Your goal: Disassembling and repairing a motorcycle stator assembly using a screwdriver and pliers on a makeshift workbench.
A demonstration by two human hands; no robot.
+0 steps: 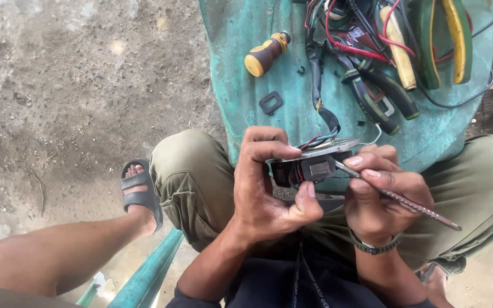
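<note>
1. Right now, the left hand (266, 188) holds a small electrical part (314, 162) with a round metal plate on top and a dark block below.
2. Its fingers (269, 149) curl tight over the top edge of the plate, and the thumb presses from below, so the part sits pinched between them.
3. The right hand (380, 197) is just beside the part, on its other side.
4. Its fingers (372, 171) are closed around a thin metal tool (400, 199), held like a pencil.
5. The tool's tip touches the dark block, right under the plate, between the two hands.
6. The long end of the tool sticks out past the right fingers, away from the part.
7. Red, blue and black wires (322, 138) come out of the top of the part, just above the left fingertips.
8. They run up into a black cable (316, 80) on a green metal surface (258, 23).
9. Beyond the fingers, well apart from them, lie a screwdriver (266, 53) with a yellow and brown handle, black and green pliers (378, 94) and a small black square ring (270, 102).
10. A band (375, 246) sits on the right wrist.
11. Both hands hang over the person's lap, above olive trousers (192, 182).
</note>
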